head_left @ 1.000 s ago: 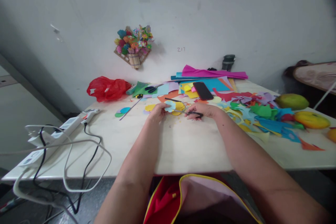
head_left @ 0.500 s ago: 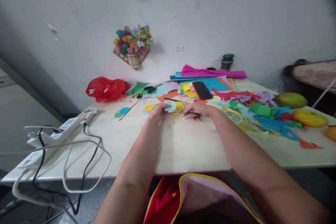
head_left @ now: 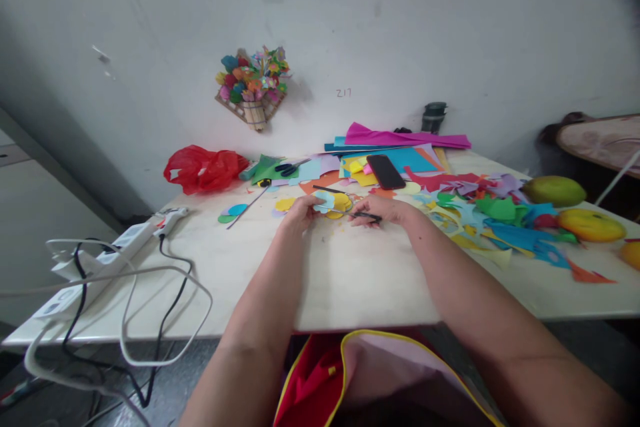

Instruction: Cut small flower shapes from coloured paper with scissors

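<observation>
My left hand pinches a small light blue paper piece just above the white table. My right hand is closed around black-handled scissors whose blades reach into that paper. Yellow paper circles lie just behind the blades. Both forearms rest on the table in the middle of the head view.
Colored paper scraps cover the right side, with mangoes beyond. A black phone lies on paper sheets at the back. A red plastic bag, a second pair of scissors, a power strip and cables lie left.
The scissors and the blue paper shifted very slightly between my hands; otherwise both hands stay in place.
</observation>
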`<state>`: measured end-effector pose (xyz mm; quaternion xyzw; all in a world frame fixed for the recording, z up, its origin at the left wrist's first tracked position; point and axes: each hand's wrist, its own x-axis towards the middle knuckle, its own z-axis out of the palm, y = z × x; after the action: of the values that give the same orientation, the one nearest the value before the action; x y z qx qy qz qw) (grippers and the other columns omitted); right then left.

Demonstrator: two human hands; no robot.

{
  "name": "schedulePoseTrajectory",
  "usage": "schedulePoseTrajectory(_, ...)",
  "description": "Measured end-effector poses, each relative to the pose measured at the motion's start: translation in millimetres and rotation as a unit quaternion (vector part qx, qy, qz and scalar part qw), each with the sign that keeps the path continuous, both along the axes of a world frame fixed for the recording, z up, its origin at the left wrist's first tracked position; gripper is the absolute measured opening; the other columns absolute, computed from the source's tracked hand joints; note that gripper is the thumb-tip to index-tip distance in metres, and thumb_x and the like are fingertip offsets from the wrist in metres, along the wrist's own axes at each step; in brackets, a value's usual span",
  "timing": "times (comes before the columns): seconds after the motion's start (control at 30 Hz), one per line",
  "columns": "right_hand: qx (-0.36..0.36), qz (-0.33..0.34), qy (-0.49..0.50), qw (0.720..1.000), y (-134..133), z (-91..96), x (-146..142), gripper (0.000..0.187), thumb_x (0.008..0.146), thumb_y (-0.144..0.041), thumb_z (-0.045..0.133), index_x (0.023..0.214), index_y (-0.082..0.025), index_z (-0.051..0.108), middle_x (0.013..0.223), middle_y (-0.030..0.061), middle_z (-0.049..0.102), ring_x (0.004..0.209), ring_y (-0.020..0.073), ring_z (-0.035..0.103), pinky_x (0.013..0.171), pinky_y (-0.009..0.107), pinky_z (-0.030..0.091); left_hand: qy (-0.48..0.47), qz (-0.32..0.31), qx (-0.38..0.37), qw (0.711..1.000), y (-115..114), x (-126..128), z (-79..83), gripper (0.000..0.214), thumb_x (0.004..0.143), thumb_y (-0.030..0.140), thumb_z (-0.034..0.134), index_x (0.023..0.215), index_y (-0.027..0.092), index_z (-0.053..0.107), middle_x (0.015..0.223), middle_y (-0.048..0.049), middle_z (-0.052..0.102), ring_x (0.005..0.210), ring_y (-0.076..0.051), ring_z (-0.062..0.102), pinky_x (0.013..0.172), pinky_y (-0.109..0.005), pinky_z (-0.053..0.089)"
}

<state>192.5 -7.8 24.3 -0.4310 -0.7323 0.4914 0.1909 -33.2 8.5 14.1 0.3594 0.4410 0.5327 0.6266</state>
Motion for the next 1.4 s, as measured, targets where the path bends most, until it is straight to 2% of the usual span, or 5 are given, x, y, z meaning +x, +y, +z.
schedulePoseTrajectory(0.33, 0.020, 0.000, 0.002, 1.000, 3.3, -0.5, -0.8, 0.041, 0.057, -0.043, 0.085, 0.083, -0.013, 0.075, 0.049, -0.0043, 0.055, 0.041, 0.0054, 0.041, 0.041, 0.021, 0.029, -0.010, 0.000, -0.003, 1.000, 2.5, -1.4, -1.1, 0.013, 0.063, 0.002, 0.063, 0.072, 0.012, 0.061, 0.060, -0.0024, 0.064, 0.053, -0.012, 0.058, 0.054, -0.023, 0.053)
schedulePoseTrajectory(0.63, 0.029, 0.001, -0.015, 0.999, 2.3, 2.9, -2.3, 0.037, 0.060, -0.042, 0.083, 0.084, -0.015, 0.076, 0.047, -0.0067, 0.053, 0.041, 0.0053, 0.041, 0.042, 0.021, 0.029, -0.014, 0.004, -0.010, 1.000, 4.2, -1.6, -1.6, 0.011, 0.064, 0.003, 0.063, 0.064, 0.013, 0.059, 0.055, -0.0008, 0.060, 0.050, -0.012, 0.057, 0.056, -0.026, 0.054)
schedulePoseTrajectory(1.0, 0.040, -0.010, -0.006, 0.999, -3.1, 6.5, -4.6, 0.039, 0.058, -0.042, 0.086, 0.082, -0.013, 0.076, 0.046, -0.0057, 0.053, 0.041, 0.0061, 0.042, 0.040, 0.021, 0.032, -0.027, 0.007, -0.014, 1.000, 7.8, -2.7, -4.5, 0.011, 0.062, 0.003, 0.064, 0.066, 0.012, 0.060, 0.058, -0.0014, 0.063, 0.048, -0.012, 0.058, 0.052, -0.025, 0.055)
schedulePoseTrajectory(1.17, 0.045, -0.019, -0.010, 0.999, -4.6, 7.9, -5.7, 0.039, 0.058, -0.043, 0.085, 0.081, -0.013, 0.076, 0.045, -0.0057, 0.052, 0.039, 0.0056, 0.041, 0.039, 0.020, 0.032, -0.016, 0.007, 0.002, 1.000, 7.3, -2.0, -4.2, 0.010, 0.063, 0.002, 0.063, 0.068, 0.012, 0.061, 0.064, -0.0033, 0.066, 0.055, -0.013, 0.061, 0.056, -0.025, 0.054)
schedulePoseTrajectory(1.4, 0.041, -0.020, -0.023, 0.999, -3.8, 7.6, -7.2, 0.041, 0.061, -0.045, 0.084, 0.086, -0.013, 0.076, 0.048, -0.0040, 0.056, 0.041, 0.0061, 0.044, 0.042, 0.020, 0.036, -0.011, -0.004, 0.047, 0.999, 10.0, -5.5, -9.2, 0.008, 0.062, 0.007, 0.065, 0.068, 0.012, 0.062, 0.060, -0.0030, 0.064, 0.050, -0.013, 0.058, 0.052, -0.026, 0.052)
